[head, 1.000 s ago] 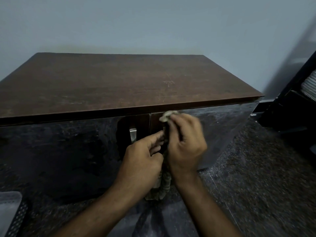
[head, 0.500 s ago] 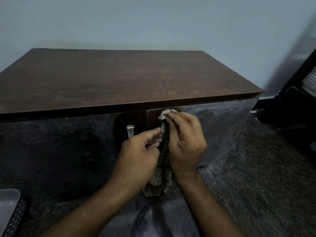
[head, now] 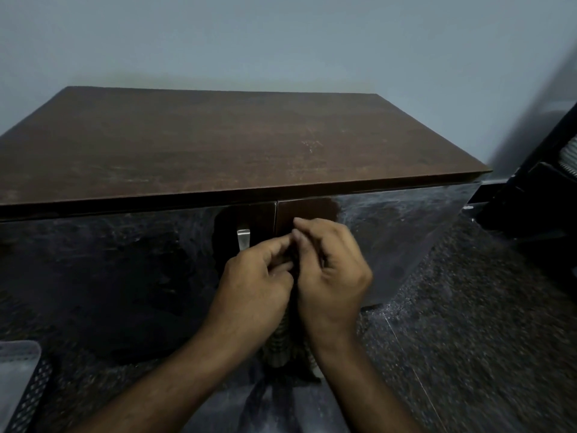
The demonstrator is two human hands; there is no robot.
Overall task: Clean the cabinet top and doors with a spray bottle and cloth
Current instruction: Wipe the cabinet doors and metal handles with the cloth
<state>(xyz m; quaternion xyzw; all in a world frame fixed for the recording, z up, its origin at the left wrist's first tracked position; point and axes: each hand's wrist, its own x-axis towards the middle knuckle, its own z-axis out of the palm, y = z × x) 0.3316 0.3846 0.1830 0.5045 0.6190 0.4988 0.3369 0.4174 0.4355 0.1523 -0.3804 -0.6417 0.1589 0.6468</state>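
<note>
A low cabinet with a dark brown wooden top (head: 218, 145) and two glossy black doors stands against the wall. The left door (head: 109, 276) has a metal handle (head: 243, 239) that shows. My left hand (head: 259, 285) and my right hand (head: 331, 270) are pressed together in front of the right door (head: 399, 232), over the spot where its handle sits, which is hidden. Both hands grip a striped cloth (head: 284, 345) between them; its loose end hangs down below my wrists. No spray bottle is in view.
A grey perforated basket (head: 18, 379) sits at the lower left on the speckled floor (head: 484, 339). A dark piece of furniture or equipment (head: 543, 198) stands close to the cabinet's right side. The pale wall rises behind the cabinet.
The cloth tip that showed above my right fingers is now hidden inside my hands, and the hands have closed more tightly together and shifted slightly down the right door.
</note>
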